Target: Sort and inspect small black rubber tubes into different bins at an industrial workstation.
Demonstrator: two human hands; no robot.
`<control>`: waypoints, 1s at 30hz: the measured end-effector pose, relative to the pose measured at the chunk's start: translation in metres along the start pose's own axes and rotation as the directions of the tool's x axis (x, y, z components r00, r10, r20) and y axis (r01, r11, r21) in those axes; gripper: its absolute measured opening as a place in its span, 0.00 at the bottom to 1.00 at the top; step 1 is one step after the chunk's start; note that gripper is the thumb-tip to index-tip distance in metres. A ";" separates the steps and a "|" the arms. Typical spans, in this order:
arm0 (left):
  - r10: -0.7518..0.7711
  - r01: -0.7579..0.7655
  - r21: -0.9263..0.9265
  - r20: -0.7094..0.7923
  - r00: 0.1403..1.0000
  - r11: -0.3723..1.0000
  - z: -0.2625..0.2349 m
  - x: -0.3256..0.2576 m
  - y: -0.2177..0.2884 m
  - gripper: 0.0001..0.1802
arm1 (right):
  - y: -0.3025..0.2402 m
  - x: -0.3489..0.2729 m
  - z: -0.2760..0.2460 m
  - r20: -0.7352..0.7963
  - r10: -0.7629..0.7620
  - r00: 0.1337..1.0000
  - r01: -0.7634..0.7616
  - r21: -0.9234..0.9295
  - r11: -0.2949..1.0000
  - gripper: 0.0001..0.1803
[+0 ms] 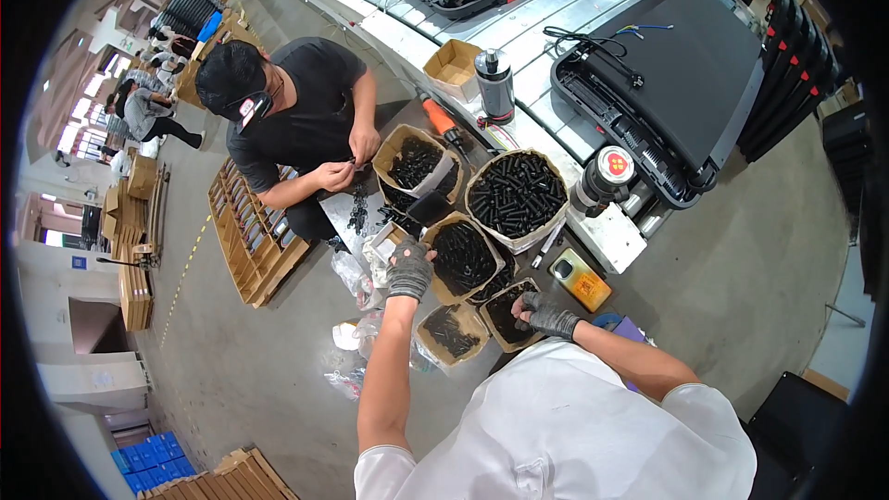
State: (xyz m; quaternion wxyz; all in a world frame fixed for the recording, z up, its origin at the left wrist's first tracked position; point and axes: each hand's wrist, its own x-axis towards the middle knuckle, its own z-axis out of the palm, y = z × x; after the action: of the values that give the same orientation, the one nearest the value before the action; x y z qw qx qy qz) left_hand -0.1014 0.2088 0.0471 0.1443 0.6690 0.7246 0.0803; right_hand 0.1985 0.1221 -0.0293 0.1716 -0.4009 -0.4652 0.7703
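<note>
Logging from the fingers outward, as I watched over the head camera.

Item one: my left hand (409, 268), in a grey fingerless work glove, rested on the near rim of a middle paper bag of black bolts (463, 257). Its fingers were curled together, but I could not tell whether they pinched a bolt or only the paper edge.

Item two: my right hand (548, 317), gloved the same way, lay with fingers bent down into a small cardboard box of black screws (507, 313). Whether anything was clamped between them was hidden by the glove.

Item three: a second small box of dark screws (451, 331) stood just beside the first, towards my left arm.

Item four: a large round bag of bolts (517, 193), heaped full, stood behind the middle bag. A further open bag of small black parts (414, 162) sat near the co-worker.

Item five: a co-worker in a black shirt crouched opposite, both of their hands (344, 165) together on a small dark piece.

Item six: loose clear plastic bags (356, 333) lay on the floor (250, 352) by my left forearm.

Item seven: beyond the bags, an orange power drill (443, 120), a steel flask (494, 83), a yellow box (582, 281) and a flat black machine (690, 83).

Progress, as I judged it: every container was well filled and both hands were in the stock, so the sorting looked mid-course, with most of the hardware left to handle.
</note>
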 end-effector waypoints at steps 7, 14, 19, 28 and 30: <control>0.003 0.004 0.130 -0.050 0.999 0.992 0.002 0.001 -0.002 0.13 | -0.010 -0.003 0.004 0.089 -0.012 0.996 0.017 -0.047 0.999 0.09; -0.383 0.254 -0.500 -0.172 0.908 0.828 0.003 -0.096 -0.041 0.11 | 0.013 -0.001 -0.008 0.041 -0.043 0.998 0.048 -0.123 0.991 0.08; -0.319 0.327 -0.417 0.091 0.944 0.848 0.081 -0.190 -0.053 0.15 | 0.016 0.005 -0.005 0.024 -0.082 0.996 0.086 -0.374 0.923 0.07; -0.277 0.267 -0.121 -0.074 0.958 0.956 0.109 -0.177 -0.012 0.20 | -0.008 -0.011 -0.006 0.071 -0.056 0.996 0.085 -0.521 0.850 0.08; -0.141 0.137 -0.067 -0.055 0.989 0.988 0.113 -0.173 -0.021 0.20 | -0.008 -0.017 -0.007 0.058 -0.069 0.996 0.089 -0.525 0.846 0.08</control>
State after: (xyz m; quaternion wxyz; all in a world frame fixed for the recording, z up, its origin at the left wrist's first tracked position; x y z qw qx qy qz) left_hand -0.0743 0.0264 -0.0481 0.1489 0.6093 0.7706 0.1126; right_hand 0.2133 0.1195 -0.0166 0.0780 -0.3988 -0.6777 0.6128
